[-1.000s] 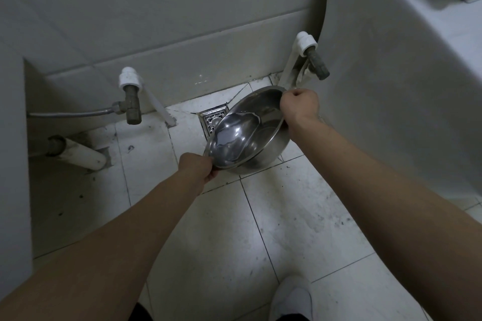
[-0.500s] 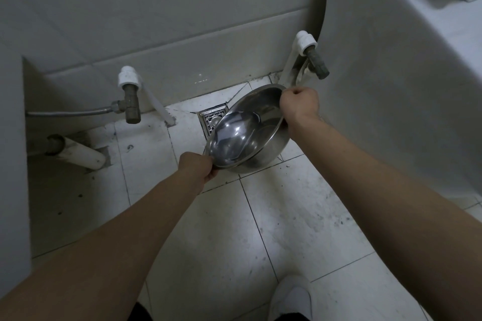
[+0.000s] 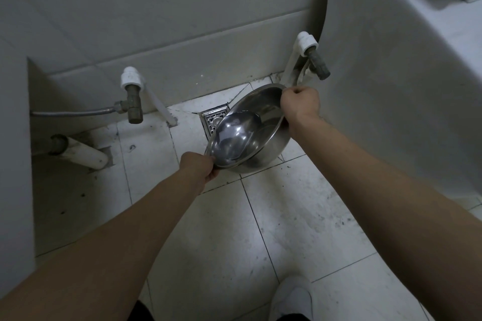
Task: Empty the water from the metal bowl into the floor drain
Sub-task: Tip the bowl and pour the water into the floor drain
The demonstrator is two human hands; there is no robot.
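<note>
A shiny metal bowl is held above the tiled floor, tilted toward its left rim, with a pool of water lying in its lower left part. My left hand grips the near left rim. My right hand grips the far right rim and holds it higher. The square metal floor drain sits in the floor just behind the bowl's left edge, and the bowl covers part of it.
A brass valve with a braided hose juts from the wall at left, beside a white pipe. Another valve is at right next to a large white fixture. My white shoe is on the tiles below.
The bowl has tipped slightly further toward the drain side and the water has gathered lower left. Both hands keep their grip in nearly the same place.
</note>
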